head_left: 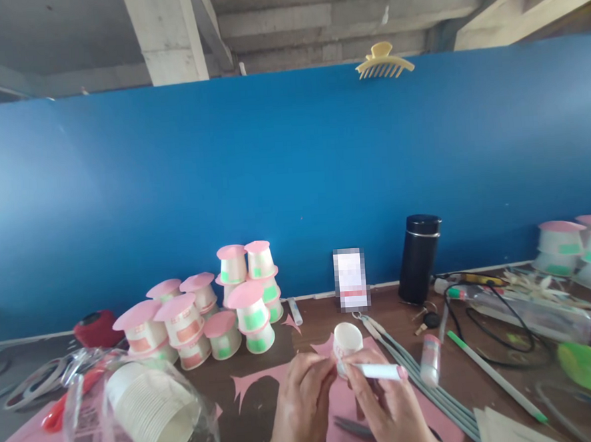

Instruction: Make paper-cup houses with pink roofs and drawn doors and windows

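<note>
Far left: a clear bag of stacked cups (151,410) lies on its side. Behind it stand the pink-topped cups (206,313), piled two high in places.

Centre: the left hand (301,407) has its fingers curled in and pinching a small paper cup (347,341), which is held just above the pink sheet (337,405). The right hand (387,409) is closed around a white stick (379,372), whose far end meets the cup's side.

Judgement: the cup wall is being coated or marked. Another stroke would call for the cup to be held steady and turned under the tip.

Right: a small tube (430,359) lies near the hands, with a black flask (418,259) against the blue wall.

Unclear:
- I cannot tell whether the stick is glue or a marker.
- The contact point is hidden by fingers.
- Both wrists are cut off at the bottom edge.
- The far-right clutter is blurred.
</note>
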`<state>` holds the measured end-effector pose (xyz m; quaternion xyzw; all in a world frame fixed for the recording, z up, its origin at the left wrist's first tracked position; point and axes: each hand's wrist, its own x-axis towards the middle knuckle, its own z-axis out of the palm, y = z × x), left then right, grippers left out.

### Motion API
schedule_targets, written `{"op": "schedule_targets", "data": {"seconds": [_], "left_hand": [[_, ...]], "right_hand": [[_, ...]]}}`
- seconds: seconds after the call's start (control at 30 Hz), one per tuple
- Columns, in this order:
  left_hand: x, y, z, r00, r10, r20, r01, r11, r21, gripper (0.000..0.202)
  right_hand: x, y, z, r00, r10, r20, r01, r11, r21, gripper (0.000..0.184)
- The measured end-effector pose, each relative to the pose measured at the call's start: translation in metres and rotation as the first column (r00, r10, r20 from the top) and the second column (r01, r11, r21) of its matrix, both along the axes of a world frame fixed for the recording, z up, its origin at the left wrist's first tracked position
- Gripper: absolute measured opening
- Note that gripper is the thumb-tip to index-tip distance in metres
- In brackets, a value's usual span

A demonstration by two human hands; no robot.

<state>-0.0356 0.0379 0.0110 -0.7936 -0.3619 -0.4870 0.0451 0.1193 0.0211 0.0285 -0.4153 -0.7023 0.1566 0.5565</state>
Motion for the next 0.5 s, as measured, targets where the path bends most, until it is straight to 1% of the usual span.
{"op": "schedule_targets", "data": {"seconds": [0.07, 0.2, 0.27, 0.3, 0.37, 0.43, 0.5], "left_hand": [[0.001, 0.000, 0.001, 1.000, -0.007, 0.009, 0.007, 0.999, -0.031, 0.022], [0.005, 0.003, 0.000, 0.999, -0.007, 0.033, 0.012, 0.989, -0.146, 0.018], [0.006, 0.004, -0.002, 0.999, 0.017, 0.029, -0.012, 0.984, -0.178, 0.023], [0.006, 0.005, -0.004, 0.999, 0.037, 0.021, -0.033, 0.983, -0.182, 0.027], [0.005, 0.007, -0.008, 0.996, 0.087, 0.000, -0.086, 0.979, -0.187, 0.037], [0.003, 0.011, -0.011, 0.991, 0.135, -0.016, -0.135, 0.968, -0.210, 0.041], [0.002, 0.014, -0.014, 0.987, 0.159, -0.021, -0.160, 0.957, -0.243, 0.039]], "right_hand": [[0.001, 0.001, 0.000, 1.000, 0.003, 0.009, -0.003, 1.000, -0.025, 0.015], [0.004, 0.006, -0.002, 0.999, 0.024, 0.028, -0.021, 0.996, -0.092, 0.021], [0.006, 0.009, -0.003, 0.998, 0.018, -0.059, -0.028, 0.983, -0.183, 0.024], [0.008, 0.011, -0.003, 0.992, -0.005, -0.126, -0.025, 0.972, -0.235, 0.027], [0.013, 0.017, 0.000, 0.963, -0.089, -0.254, 0.000, 0.944, -0.330, 0.035], [0.021, 0.025, 0.006, 0.936, -0.171, -0.307, 0.048, 0.927, -0.371, 0.041], [0.033, 0.034, 0.012, 0.919, -0.232, -0.319, 0.089, 0.910, -0.404, 0.044]]}}
